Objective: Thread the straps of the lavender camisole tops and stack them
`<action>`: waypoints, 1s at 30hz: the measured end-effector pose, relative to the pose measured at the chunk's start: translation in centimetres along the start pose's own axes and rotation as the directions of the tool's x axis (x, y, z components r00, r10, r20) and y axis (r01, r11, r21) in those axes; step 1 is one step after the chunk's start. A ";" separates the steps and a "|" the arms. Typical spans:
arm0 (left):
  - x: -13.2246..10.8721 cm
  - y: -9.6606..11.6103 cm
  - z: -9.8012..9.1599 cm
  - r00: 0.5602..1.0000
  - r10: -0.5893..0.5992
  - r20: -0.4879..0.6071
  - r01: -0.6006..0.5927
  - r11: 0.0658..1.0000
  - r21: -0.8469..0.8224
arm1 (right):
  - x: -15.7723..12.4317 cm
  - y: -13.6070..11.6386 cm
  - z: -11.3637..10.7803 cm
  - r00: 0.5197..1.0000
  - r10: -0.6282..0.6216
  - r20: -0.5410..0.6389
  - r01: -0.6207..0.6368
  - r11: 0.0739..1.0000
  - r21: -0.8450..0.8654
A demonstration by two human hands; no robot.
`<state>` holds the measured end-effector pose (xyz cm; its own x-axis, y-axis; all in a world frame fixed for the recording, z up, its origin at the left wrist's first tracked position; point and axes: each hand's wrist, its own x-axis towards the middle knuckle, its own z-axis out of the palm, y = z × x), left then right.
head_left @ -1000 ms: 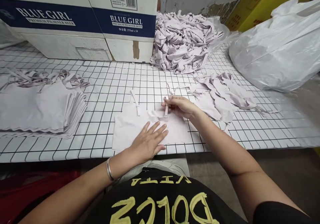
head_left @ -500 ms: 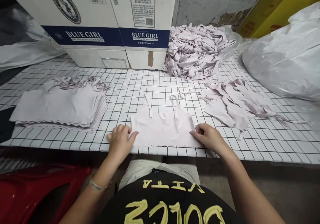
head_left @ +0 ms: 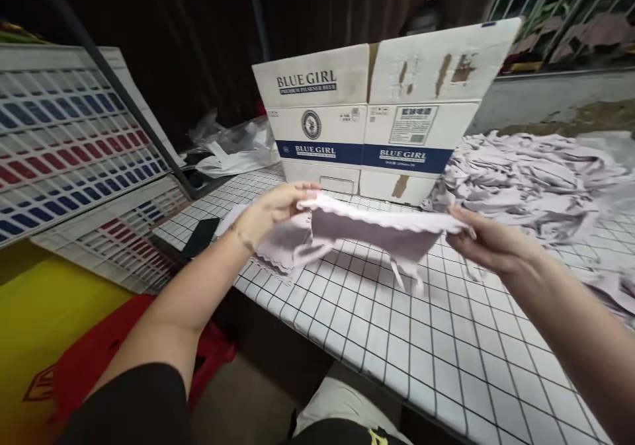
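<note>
Stretched between my two hands is a pale pink camisole top (head_left: pixel 377 230), lifted above the table with its scalloped edge uppermost and its thin straps dangling. My left hand (head_left: pixel 278 205) pinches one end of that edge. At the other end, my right hand (head_left: pixel 483 239) grips the corner between thumb and fingers. Behind and below my left hand lies the stack of folded pale tops (head_left: pixel 275 254), partly hidden by my hand and the held top.
A white Blue Girl beer carton (head_left: pixel 327 124) stands at the back of the grid-patterned table (head_left: pixel 397 336). Heaped pale garments (head_left: pixel 526 180) lie to the right. A dark flat object (head_left: pixel 200 237) sits at left, near a red plastic stool (head_left: pixel 213 352) below.
The top was flat on the table; now both hands have raised it and turned its scalloped edge upward. It has moved left toward the stack, and the view has swung left.
</note>
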<state>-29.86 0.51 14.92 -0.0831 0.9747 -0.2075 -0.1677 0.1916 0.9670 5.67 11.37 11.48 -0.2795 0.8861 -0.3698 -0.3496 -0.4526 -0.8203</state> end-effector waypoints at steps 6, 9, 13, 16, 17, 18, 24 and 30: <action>4.6 10.1 -11.1 0.937 0.146 -0.316 -0.137 0.989 0.051 | 6.6 -1.6 16.2 0.993 -0.083 0.085 0.079 0.996 0.039; 4.0 9.5 -17.5 0.909 0.094 -0.406 -0.053 0.992 0.110 | 7.2 2.9 21.1 0.972 0.003 0.235 0.017 0.997 -0.080; 1.2 2.5 -24.3 0.890 -0.063 -0.452 0.163 0.969 0.186 | 6.1 12.2 23.1 0.903 0.210 0.374 -0.123 0.962 -0.244; -0.9 -3.4 -27.5 0.895 -0.183 -0.407 0.272 0.947 0.171 | 4.7 17.7 22.7 0.893 0.301 0.335 -0.204 0.933 -0.296; -1.5 -4.9 -28.2 0.901 -0.198 -0.386 0.276 0.948 0.160 | 4.3 18.9 22.4 0.893 0.315 0.320 -0.214 0.925 -0.312; -1.9 -6.0 -28.6 0.909 -0.197 -0.368 0.269 0.951 0.153 | 3.8 19.8 22.0 0.896 0.317 0.310 -0.211 0.920 -0.331; -2.7 -7.2 -29.2 0.920 -0.124 -0.372 0.268 0.892 0.364 | 2.3 22.0 19.6 0.903 0.234 0.361 -0.009 0.849 -0.529; 0.1 -5.7 -27.0 0.850 0.247 -0.466 0.264 0.566 0.781 | 4.8 20.5 20.5 0.696 -0.245 0.675 0.707 0.071 -0.703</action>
<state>-55.42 -3.61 5.41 -0.5694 0.8221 -0.0066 0.6504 0.4553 0.6080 -21.16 4.25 1.81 -0.7127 0.6600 0.2378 0.4066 0.6649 -0.6266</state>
